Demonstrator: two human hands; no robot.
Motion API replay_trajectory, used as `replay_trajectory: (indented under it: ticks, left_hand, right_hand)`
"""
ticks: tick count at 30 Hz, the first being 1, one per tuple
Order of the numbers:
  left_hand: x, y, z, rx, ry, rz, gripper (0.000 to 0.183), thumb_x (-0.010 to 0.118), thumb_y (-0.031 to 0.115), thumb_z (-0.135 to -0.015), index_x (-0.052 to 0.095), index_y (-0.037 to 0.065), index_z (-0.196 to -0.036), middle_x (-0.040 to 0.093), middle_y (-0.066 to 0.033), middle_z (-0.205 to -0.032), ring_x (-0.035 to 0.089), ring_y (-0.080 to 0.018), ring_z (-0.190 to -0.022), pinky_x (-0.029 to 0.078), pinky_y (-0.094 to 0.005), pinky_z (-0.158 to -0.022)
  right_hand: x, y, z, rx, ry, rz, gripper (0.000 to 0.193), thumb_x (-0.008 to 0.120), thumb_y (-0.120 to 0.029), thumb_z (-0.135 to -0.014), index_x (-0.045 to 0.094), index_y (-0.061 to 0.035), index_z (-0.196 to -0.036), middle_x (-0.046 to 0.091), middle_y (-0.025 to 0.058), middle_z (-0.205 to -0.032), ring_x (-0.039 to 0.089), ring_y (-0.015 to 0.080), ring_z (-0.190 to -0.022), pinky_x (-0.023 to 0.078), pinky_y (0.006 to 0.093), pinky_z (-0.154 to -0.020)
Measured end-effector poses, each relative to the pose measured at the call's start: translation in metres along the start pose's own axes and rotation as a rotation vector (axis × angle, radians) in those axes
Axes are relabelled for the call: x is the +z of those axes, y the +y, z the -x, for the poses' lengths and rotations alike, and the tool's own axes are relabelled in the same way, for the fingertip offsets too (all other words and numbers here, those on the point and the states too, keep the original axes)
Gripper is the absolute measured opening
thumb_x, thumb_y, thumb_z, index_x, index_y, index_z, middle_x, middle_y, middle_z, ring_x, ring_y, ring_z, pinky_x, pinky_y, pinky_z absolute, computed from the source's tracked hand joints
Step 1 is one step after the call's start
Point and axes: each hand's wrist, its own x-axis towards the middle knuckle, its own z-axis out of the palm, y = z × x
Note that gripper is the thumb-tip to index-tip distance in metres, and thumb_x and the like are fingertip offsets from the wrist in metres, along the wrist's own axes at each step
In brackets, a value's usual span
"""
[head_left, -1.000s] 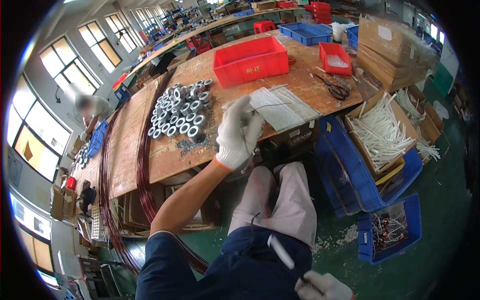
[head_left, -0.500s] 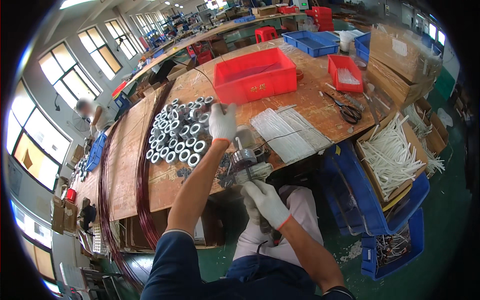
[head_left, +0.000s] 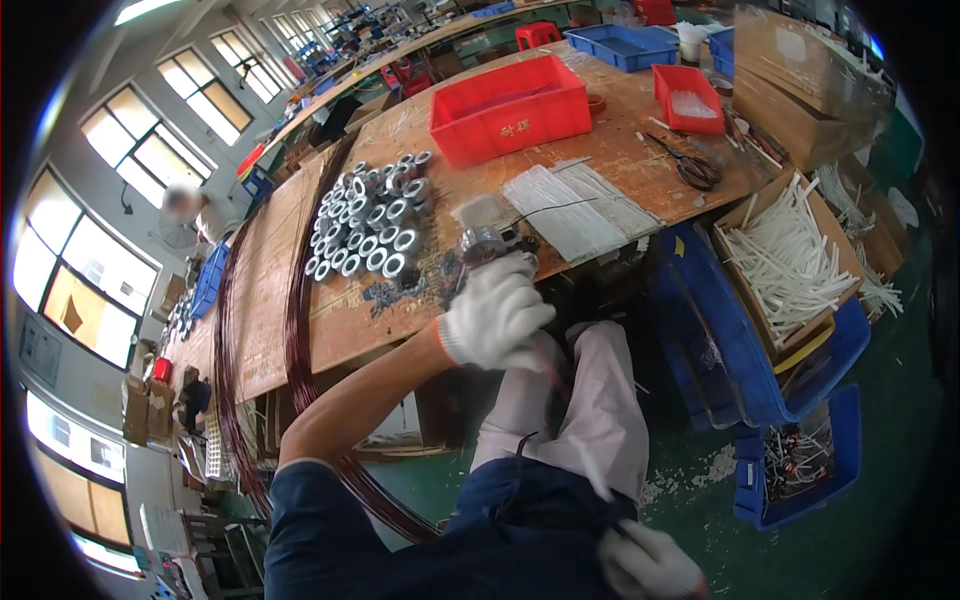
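Note:
My left hand (head_left: 498,315), in a white knitted glove, is at the table's front edge with its fingers curled; what they hold is hidden. Just beyond it sits a small bench fixture (head_left: 482,245) with a round metal part, partly covered by the hand. My right hand (head_left: 650,562), also gloved, is low at my right side by the waist. It is blurred but looks closed, and what it holds cannot be made out. A pale blurred streak (head_left: 597,472) runs up from near it. Many silver metal rings (head_left: 365,215) lie heaped left of the fixture.
A red bin (head_left: 512,115) stands behind the fixture. White strips (head_left: 550,212) and black-handled scissors (head_left: 697,172) lie to the right. Dark red wire bundles (head_left: 302,300) hang over the left edge. A box of white tubes (head_left: 790,265) stands on a blue crate (head_left: 690,330).
My left hand has come from the ring heap to the table's front edge. My right hand has dropped from the fixture to my right side. The view has tilted slightly.

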Motion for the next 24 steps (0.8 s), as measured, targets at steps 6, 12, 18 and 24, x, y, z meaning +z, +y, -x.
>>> replay_trajectory:
  ticks: [6,12,18,24]
  left_hand:
    - [-0.004,-0.062,-0.081,-0.527,0.359,0.271,0.022,0.057,0.014,-0.105,0.058,0.002,-0.087,0.064,-0.0154,-0.076,0.065,-0.0246,-0.069,0.051,-0.0376,-0.064]
    - [0.030,-0.174,-0.054,-1.083,0.528,-0.033,0.039,0.050,0.036,-0.112,0.066,0.001,-0.118,0.072,-0.0270,-0.100,0.072,-0.0436,-0.096,0.054,-0.0478,-0.084]
    - [0.070,-0.179,0.034,-1.291,0.370,-0.058,0.037,0.052,0.038,-0.107,0.065,0.011,-0.128,0.073,-0.0288,-0.113,0.068,-0.0500,-0.110,0.052,-0.0536,-0.093]
    - [0.024,-0.135,0.022,-1.223,0.130,0.049,0.048,0.043,0.042,-0.110,0.072,0.006,-0.122,0.071,-0.0225,-0.110,0.068,-0.0354,-0.098,0.052,-0.0444,-0.089]
  right_hand:
    - [-0.002,0.004,-0.005,0.026,0.332,-0.180,0.017,0.057,-0.020,-0.108,0.063,-0.0041,-0.106,0.055,-0.0003,-0.065,0.046,0.0112,-0.045,0.035,0.0268,-0.043]
    - [0.037,-0.035,-0.237,-0.516,0.032,-0.003,0.023,0.052,-0.025,-0.112,0.062,-0.0064,-0.103,0.054,-0.0003,-0.069,0.048,0.0124,-0.045,0.038,0.0316,-0.039]
    - [0.051,-0.109,-0.297,-0.311,-0.112,-0.360,0.028,0.057,-0.035,-0.110,0.058,-0.0075,-0.103,0.052,0.0005,-0.068,0.047,0.0114,-0.044,0.039,0.0303,-0.039]
    - [0.049,-0.098,-0.249,-0.211,-0.032,-0.313,0.029,0.055,-0.035,-0.112,0.055,-0.0090,-0.098,0.047,-0.0012,-0.065,0.041,0.0093,-0.044,0.033,0.0298,-0.038]
